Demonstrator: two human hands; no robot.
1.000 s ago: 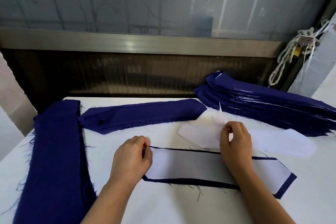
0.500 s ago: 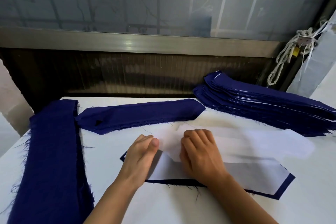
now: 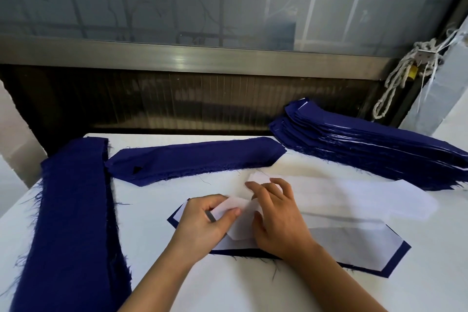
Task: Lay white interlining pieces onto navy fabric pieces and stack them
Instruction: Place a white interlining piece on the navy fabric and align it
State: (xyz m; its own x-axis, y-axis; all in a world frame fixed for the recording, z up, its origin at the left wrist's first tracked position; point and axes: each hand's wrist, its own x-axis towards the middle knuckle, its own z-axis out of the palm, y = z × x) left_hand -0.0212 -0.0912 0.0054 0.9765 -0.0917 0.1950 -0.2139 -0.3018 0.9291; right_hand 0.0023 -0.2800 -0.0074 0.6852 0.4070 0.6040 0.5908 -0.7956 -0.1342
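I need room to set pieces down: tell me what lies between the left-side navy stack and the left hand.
Head view: bare white table between the navy stack and the left hand, crossed only by frayed threads from the stack's edge.

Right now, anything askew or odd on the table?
Yes: the white strip pinched by the left hand sits skewed over the navy piece, trailing off its far edge. Loose threads fringe the navy edges.
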